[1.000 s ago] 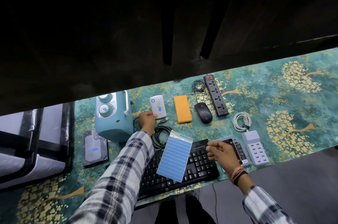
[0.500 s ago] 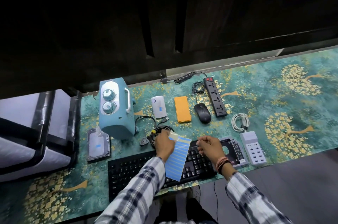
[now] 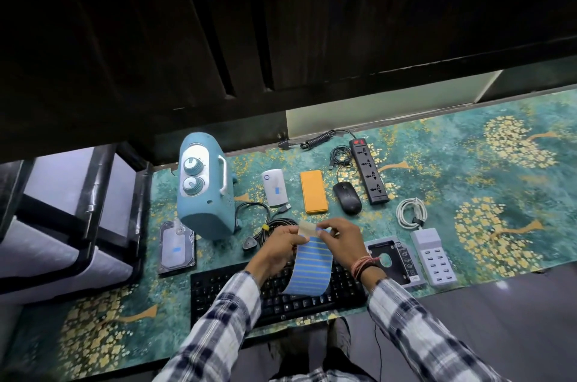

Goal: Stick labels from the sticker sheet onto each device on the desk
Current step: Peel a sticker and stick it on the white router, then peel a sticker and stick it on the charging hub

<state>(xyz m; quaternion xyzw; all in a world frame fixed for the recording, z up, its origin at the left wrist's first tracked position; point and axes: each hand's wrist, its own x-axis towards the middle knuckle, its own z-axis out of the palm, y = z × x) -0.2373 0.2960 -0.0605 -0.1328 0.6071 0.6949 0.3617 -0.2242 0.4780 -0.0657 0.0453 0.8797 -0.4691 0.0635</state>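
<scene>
Hands (image 3: 312,241) on sticker sheet (image 3: 310,266)

Office desk — keyboard (image 3: 278,294), mouse (image 3: 347,197).

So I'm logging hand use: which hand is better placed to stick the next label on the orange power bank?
Probably the right hand: it pinches a label at the sticker sheet, just below the orange power bank, while the left hand holds the sheet.

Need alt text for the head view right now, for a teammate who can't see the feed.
A person's left hand holds a blue sticker sheet above a black keyboard while the right hand pinches a label at its top edge. Beyond lie a labelled white device, labelled hard drive, orange power bank, mouse and power strip.
</scene>
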